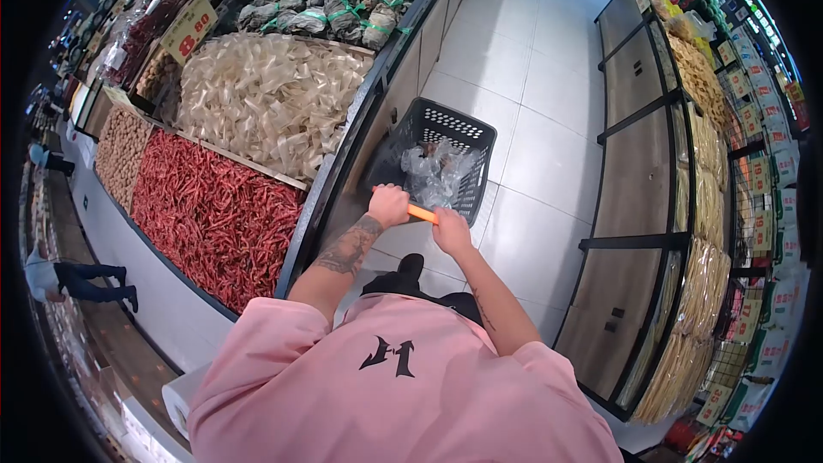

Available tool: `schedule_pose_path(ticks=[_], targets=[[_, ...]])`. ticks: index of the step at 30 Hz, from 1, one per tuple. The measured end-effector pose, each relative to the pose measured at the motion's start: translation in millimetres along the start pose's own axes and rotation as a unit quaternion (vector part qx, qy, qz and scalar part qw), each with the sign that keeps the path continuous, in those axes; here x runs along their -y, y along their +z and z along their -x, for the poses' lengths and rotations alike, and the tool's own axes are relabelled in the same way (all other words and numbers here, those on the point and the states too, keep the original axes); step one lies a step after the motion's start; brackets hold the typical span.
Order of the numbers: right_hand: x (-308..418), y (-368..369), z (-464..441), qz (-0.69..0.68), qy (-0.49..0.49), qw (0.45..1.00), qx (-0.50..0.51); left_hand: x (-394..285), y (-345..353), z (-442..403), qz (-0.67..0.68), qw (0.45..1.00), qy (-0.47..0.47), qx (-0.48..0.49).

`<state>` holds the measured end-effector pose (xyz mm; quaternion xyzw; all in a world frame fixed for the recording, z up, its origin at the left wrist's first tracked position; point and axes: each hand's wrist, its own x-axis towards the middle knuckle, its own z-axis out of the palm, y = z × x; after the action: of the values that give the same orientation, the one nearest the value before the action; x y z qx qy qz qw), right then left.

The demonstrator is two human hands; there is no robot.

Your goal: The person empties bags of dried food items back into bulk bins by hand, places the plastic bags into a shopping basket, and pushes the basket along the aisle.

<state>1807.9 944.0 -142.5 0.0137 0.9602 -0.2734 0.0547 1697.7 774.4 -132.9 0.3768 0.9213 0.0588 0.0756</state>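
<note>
Head view: we see both forearms reaching forward from a pink shirt [403,377], bent in toward each other. Left hand [390,205] has its fingers clamped on the handle [422,213]; right hand [451,231] likewise, just beside it, a bare stretch of smooth orange bar between. We note tattoos on both forearms. Basket [489,150] is ahead of the hands, in the aisle beside the left counter: dark plastic, boxy, wall pierced with holes. Inside we get crumpled clear bags [437,167]. Floor [549,154]: pale glossy tiles. Left we have wrinkled red chilies [214,219] and translucent curled strips [266,77]; right, wood-grain panels [630,180].
</note>
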Motion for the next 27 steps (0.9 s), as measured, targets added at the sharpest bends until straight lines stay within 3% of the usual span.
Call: schedule_pose_path(ticks=[12, 22, 27], targets=[[-97, -73, -150, 0.008, -0.049, 0.998, -0.042, 13, -3, -170, -0.017, 0.998, -0.061, -0.027], [-139, -110, -260, -0.043, -0.129, 0.987, 0.090, 40, -28, -270, -0.065, 0.986, -0.139, 0.073], [-173, -126, -303, -0.045, -0.138, 0.986, 0.083, 48, -21, -319, -0.076, 0.986, -0.146, 0.003]])
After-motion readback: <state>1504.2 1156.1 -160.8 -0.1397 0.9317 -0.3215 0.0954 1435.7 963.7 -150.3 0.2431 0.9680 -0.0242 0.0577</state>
